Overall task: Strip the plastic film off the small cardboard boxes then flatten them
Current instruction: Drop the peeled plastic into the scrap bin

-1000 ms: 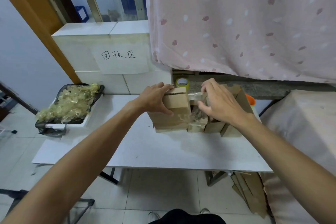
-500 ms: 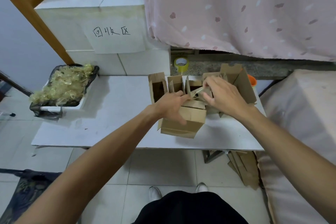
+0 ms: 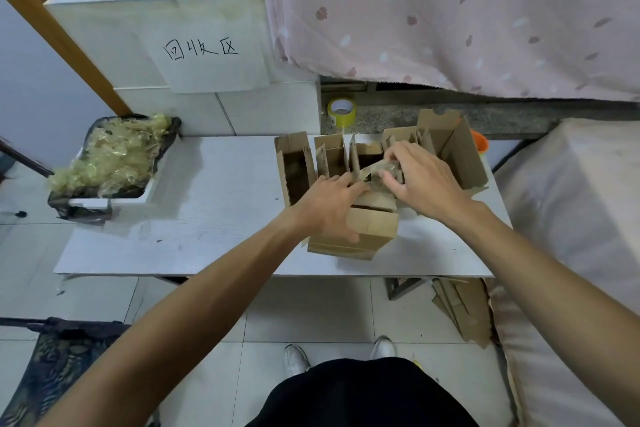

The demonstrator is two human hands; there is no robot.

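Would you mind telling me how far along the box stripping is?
Done: a tray heaped with stripped film, flattened cardboard on the floor. In hand: the left hand holds a small cardboard box while the right hand pinches its plastic film. Left: several open boxes standing on the table, unflattened.

Recycling corner: handwritten sign, cardboard boxes

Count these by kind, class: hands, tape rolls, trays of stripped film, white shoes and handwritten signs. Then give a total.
hands: 2 (left hand, right hand)
tape roll: 1
tray of stripped film: 1
white shoes: 2
handwritten sign: 1
Total: 7
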